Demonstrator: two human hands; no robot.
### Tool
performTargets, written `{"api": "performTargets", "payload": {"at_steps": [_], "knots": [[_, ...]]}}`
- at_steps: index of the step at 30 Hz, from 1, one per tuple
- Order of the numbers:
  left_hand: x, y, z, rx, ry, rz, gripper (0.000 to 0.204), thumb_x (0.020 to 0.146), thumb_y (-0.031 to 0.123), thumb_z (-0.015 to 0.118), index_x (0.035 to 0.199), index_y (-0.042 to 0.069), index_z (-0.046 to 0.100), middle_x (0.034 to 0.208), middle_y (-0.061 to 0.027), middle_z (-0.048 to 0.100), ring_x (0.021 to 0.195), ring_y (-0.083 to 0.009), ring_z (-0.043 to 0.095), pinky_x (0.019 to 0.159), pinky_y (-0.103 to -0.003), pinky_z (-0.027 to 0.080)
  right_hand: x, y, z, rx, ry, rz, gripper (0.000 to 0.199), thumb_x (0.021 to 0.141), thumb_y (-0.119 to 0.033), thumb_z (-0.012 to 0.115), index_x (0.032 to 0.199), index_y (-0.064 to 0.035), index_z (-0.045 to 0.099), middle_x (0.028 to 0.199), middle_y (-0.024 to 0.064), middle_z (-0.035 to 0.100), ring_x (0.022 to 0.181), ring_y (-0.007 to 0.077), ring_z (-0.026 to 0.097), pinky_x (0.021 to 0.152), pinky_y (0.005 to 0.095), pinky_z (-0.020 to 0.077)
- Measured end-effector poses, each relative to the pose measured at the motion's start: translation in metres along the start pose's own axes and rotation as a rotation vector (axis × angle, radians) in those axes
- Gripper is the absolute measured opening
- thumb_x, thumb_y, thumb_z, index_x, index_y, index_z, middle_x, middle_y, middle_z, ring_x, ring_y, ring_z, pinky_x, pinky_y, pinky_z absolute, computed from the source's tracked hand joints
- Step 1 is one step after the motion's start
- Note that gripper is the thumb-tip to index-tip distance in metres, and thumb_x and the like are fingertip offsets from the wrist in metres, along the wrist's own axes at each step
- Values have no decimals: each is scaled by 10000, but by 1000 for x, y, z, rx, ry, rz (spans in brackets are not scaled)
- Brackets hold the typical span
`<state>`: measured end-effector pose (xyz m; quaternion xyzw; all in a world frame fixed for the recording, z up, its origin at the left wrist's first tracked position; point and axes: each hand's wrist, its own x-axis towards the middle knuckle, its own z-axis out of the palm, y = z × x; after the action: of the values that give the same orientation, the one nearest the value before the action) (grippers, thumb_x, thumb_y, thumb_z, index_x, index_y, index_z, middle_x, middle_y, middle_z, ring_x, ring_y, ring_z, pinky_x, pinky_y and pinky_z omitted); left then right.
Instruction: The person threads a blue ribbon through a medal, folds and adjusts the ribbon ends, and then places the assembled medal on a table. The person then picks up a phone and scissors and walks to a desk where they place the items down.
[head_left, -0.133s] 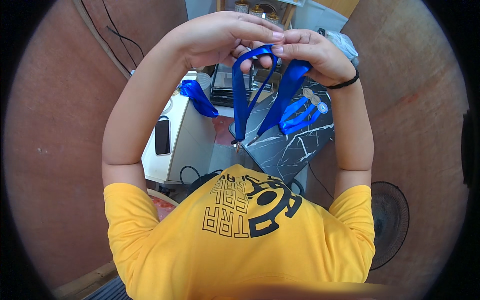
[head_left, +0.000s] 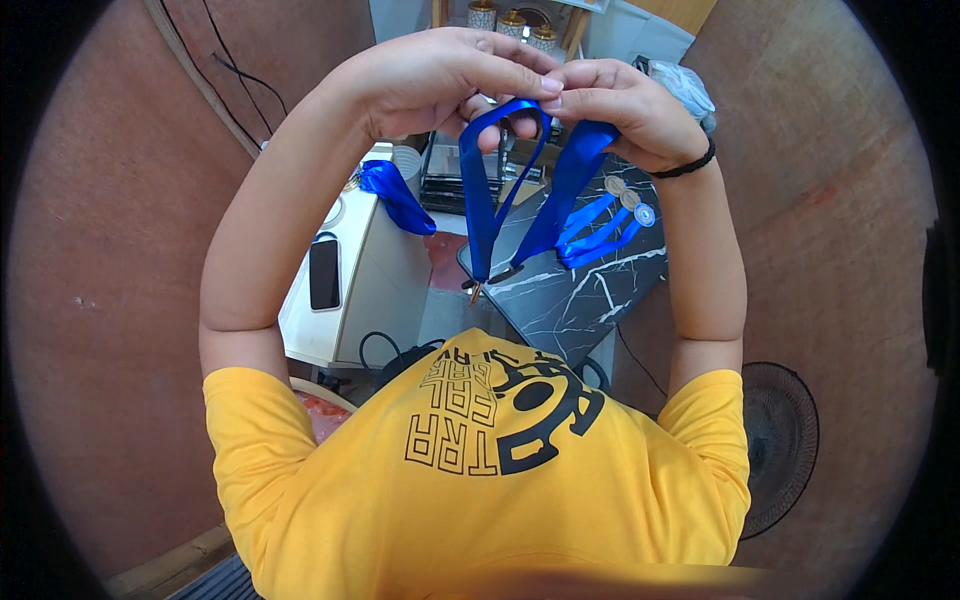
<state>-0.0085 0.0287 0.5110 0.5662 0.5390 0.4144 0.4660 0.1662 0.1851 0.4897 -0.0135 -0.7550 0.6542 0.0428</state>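
Both hands are raised above the tables, fingertips meeting. My left hand is closed, pinching a blue medal ribbon at its upper loop. My right hand is closed on the same ribbon, thumb and fingers pressed together beside the left thumb. The ribbon falls in two bands, and a small metal medal seems to hang edge-on at the lower end. Beyond, several medals with blue ribbons lie side by side on a black marble-patterned table.
To the left stands a white cabinet carrying a phone and a bunch of blue ribbon. A dark fan is at the lower right. Lidded jars stand at the far side, near a plastic bag.
My hands have sunk very slightly, and the ribbon's left band has swung a little to the left. Both hands keep their hold.
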Motion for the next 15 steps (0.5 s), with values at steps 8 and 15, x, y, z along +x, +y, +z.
{"api": "performTargets", "payload": {"at_steps": [8,15], "knots": [[2,-4,-3,-94,52,47,612,863,266,713,1350,-13,468,821,-73,677,584,-88,647,533,-176,536,9,0,1,-104,-1,-3,278,908,-146,651,1158,-25,638,838,-6,658,737,54,593,635,184,452],[-4,-11,2,-135,144,52,552,871,246,700,1334,21,500,821,-50,679,685,-95,676,606,-197,551,-9,-10,17,-132,61,38,302,919,-202,641,1185,-59,618,607,-85,415,503,13,320,465,203,214]]}}
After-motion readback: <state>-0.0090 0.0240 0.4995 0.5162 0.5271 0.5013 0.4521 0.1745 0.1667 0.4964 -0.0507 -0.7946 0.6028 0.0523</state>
